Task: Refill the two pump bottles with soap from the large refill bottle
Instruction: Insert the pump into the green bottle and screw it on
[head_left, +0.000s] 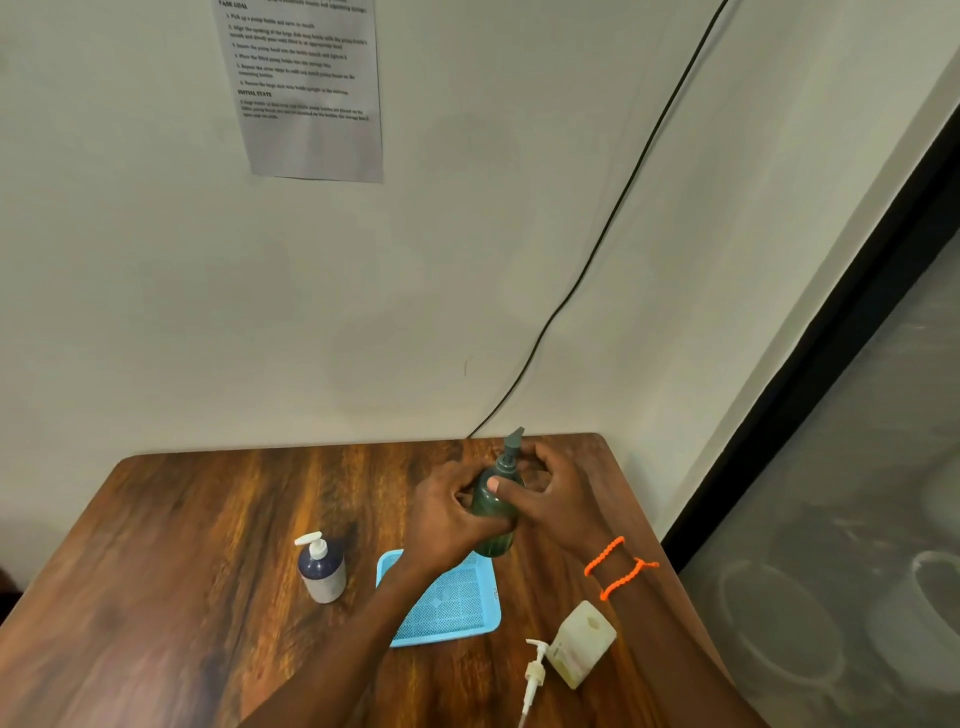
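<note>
A dark green pump bottle (493, 512) with its pump head on is held up above the table's far right part. My left hand (449, 506) grips its body from the left. My right hand (558, 496) wraps round it from the right, thumb across the front, fingers near the neck. A dark blue bottle with a white pump (321, 569) stands at the left. A pale square bottle (582, 644) with an open mouth stands near the front right. A loose white pump head (534, 675) lies beside it.
A light blue mesh tray (457, 608) lies on the wooden table (208, 545) under my left forearm. A black cable (597, 244) runs down the wall to the table's back edge. A printed sheet (306, 88) hangs on the wall.
</note>
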